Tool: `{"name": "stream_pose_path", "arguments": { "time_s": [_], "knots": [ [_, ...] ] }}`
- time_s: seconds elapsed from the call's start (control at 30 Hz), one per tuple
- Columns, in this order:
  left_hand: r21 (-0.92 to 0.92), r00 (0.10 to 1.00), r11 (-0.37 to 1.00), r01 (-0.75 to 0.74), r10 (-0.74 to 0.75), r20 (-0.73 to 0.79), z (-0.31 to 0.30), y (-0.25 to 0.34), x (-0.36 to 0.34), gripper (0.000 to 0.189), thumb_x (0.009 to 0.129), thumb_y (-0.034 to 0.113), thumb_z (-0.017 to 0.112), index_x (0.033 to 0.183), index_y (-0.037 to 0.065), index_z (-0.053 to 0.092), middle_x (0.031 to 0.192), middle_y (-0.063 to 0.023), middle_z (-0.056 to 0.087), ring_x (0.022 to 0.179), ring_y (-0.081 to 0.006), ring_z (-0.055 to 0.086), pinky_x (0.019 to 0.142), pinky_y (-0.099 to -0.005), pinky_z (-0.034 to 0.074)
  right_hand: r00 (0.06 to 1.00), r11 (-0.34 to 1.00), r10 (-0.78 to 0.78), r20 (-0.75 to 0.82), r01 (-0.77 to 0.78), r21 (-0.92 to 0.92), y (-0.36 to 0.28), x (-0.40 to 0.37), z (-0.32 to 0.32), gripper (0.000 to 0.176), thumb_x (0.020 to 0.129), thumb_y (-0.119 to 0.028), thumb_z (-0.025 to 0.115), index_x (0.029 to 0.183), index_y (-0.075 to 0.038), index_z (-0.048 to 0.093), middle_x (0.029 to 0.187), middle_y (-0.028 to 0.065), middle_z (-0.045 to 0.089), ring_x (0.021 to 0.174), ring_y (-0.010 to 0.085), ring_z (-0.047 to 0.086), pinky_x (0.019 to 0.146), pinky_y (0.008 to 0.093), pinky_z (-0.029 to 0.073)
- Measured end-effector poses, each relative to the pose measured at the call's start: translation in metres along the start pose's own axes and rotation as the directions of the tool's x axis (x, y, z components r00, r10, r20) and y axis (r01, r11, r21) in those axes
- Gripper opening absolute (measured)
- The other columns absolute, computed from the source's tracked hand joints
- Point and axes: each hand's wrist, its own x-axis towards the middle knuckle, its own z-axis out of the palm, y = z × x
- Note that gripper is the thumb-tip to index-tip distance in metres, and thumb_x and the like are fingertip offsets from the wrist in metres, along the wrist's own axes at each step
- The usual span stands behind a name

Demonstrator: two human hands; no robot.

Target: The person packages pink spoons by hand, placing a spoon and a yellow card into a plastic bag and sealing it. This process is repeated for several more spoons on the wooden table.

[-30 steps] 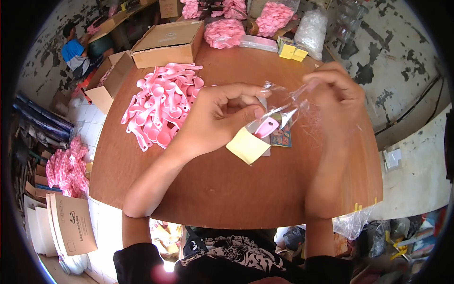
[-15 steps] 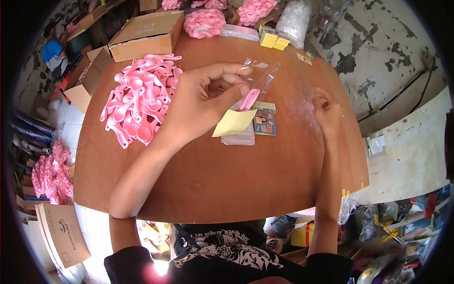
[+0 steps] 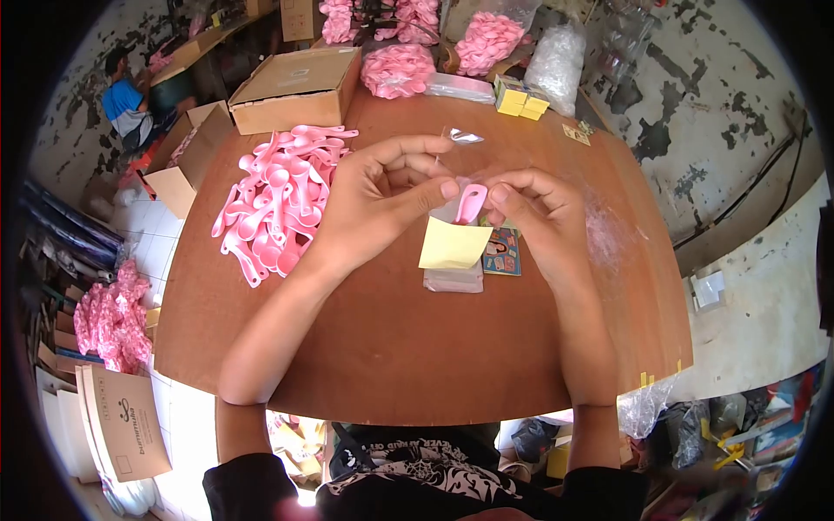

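Observation:
A clear plastic bag (image 3: 446,208) hangs between my hands above the table, with the handle of a pink spoon (image 3: 472,205) and a pale yellow slip of paper (image 3: 453,245) at it. My left hand (image 3: 373,198) pinches the bag's left side between thumb and fingers. On the right edge, beside the spoon handle, the thumb and forefinger of my right hand (image 3: 546,213) are closed on the bag. Beneath lie a stack of clear bags (image 3: 453,280) and a blue printed card (image 3: 504,256). A heap of pink spoons (image 3: 278,200) is left of my left hand.
A cardboard box (image 3: 295,87), bags of pink spoons (image 3: 398,71), small yellow boxes (image 3: 521,97) and a bag of clear plastic (image 3: 556,65) line the table's far side. An open carton (image 3: 187,165) stands beyond the left edge. Another person (image 3: 128,104) sits at far left.
My right hand has come in from the right and taken hold of the bag's right edge. The pink handle and yellow slip now stand more upright. The whole view has shifted slightly.

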Motion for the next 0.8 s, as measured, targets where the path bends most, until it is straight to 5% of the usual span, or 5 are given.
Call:
{"name": "stream_pose_path", "arguments": {
  "time_s": [0.2,0.53,0.8],
  "knots": [
    [0.087,0.998,0.994,0.059,-0.057,-0.021,-0.006,-0.013,0.004,0.021,0.088,0.006,0.071,0.107,-0.003,0.067,0.093,-0.0090,0.072,0.082,-0.0108,0.067,0.073,-0.0247,0.055,0.992,0.995,-0.056,-0.109,0.046,-0.089,0.005,-0.001,-0.009,0.017,0.091,-0.011,0.069,0.101,0.002,0.069,0.084,0.0052,0.070,0.072,0.0070,0.063,0.062,0.0209,0.049],
    [0.128,0.995,0.987,0.101,-0.098,-0.033,-0.004,0.005,0.002,0.014,0.090,0.005,0.069,0.102,-0.003,0.069,0.093,-0.0101,0.072,0.081,-0.0108,0.067,0.069,-0.0242,0.057,0.981,0.982,-0.188,0.050,0.189,-0.004,0.007,0.001,-0.025,0.012,0.091,0.000,0.065,0.100,0.004,0.070,0.086,0.0092,0.070,0.073,0.0116,0.065,0.064,0.0242,0.052],
    [0.234,0.972,0.952,-0.198,0.161,0.168,-0.013,-0.002,0.002,0.019,0.090,-0.001,0.066,0.108,0.001,0.071,0.101,-0.0138,0.072,0.084,-0.0137,0.068,0.071,-0.0244,0.057,0.956,0.969,-0.244,0.161,0.236,0.069,0.004,-0.001,-0.028,0.013,0.090,0.006,0.061,0.097,0.004,0.071,0.090,0.0117,0.070,0.077,0.0140,0.067,0.068,0.0260,0.054]
  ]
}}
